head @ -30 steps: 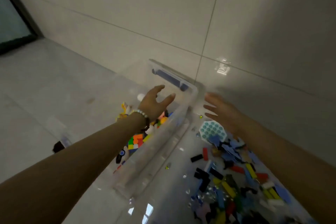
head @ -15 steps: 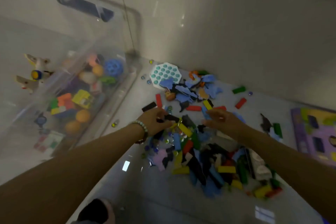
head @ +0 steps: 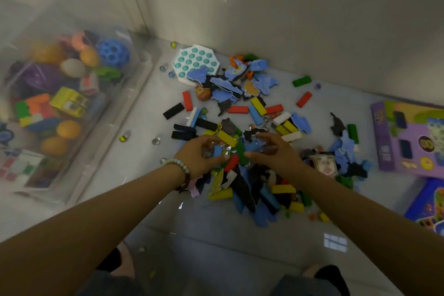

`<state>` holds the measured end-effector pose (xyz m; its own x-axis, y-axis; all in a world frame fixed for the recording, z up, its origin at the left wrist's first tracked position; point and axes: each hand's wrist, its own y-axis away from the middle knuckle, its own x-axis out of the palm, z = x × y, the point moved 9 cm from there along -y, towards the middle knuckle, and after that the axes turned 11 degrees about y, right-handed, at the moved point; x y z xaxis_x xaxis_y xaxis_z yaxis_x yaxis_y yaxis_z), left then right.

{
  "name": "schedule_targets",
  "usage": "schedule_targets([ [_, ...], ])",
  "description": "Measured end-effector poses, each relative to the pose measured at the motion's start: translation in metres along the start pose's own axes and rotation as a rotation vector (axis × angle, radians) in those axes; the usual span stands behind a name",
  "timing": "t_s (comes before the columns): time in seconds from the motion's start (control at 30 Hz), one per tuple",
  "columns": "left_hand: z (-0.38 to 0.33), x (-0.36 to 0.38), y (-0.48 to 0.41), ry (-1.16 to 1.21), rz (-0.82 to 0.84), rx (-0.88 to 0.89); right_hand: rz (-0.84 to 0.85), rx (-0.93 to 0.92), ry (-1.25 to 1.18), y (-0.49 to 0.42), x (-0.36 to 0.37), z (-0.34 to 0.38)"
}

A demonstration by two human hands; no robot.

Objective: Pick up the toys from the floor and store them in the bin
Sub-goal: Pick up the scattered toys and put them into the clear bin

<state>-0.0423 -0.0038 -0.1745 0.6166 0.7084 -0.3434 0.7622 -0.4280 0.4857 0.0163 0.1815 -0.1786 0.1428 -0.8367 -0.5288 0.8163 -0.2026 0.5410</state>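
Bin (head: pixel 96 151) sits left, part full. Toy pile (head: pixel 252 187) sprawls right of it on the floor. My 2 hands meet mid-pile: left hand (head: pixel 201 154) curls round small blocks (head: pixel 217 151), right hand (head: pixel 274 154) is cupped, grip unclear. Best to scoop inward, squeeze, and lift level, or marbles (head: pixel 156 141) will roll.

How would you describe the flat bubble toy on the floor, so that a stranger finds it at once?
Start at the clear bin on the left; just right of it, at the end of the toy pile nearest the wall, lies the bubble toy. It is a flat white octagon with rows of round teal bubbles, unlike the ragged blue puzzle pieces beside it.
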Motion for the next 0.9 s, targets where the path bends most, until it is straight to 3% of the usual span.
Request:
schedule_targets([
  [0.2,-0.004,0.010,0.001,0.058,0.039,-0.024,0.000,-0.014,-0.023,-0.003,0.012,0.007],
  [0.37,-0.001,0.026,0.000,0.381,0.090,-0.185,0.001,0.009,-0.156,-0.007,0.019,0.013],
  [0.47,0.000,0.030,-0.002,0.457,0.092,-0.219,-0.011,0.028,-0.234,-0.010,0.020,0.011],
  [0.63,-0.006,0.033,-0.008,0.285,0.041,-0.124,0.004,0.017,-0.195,-0.011,0.029,0.015],
  [0.9,-0.007,0.026,-0.012,0.446,-0.062,-0.105,0.106,0.083,-0.385,-0.009,0.037,0.006],
])
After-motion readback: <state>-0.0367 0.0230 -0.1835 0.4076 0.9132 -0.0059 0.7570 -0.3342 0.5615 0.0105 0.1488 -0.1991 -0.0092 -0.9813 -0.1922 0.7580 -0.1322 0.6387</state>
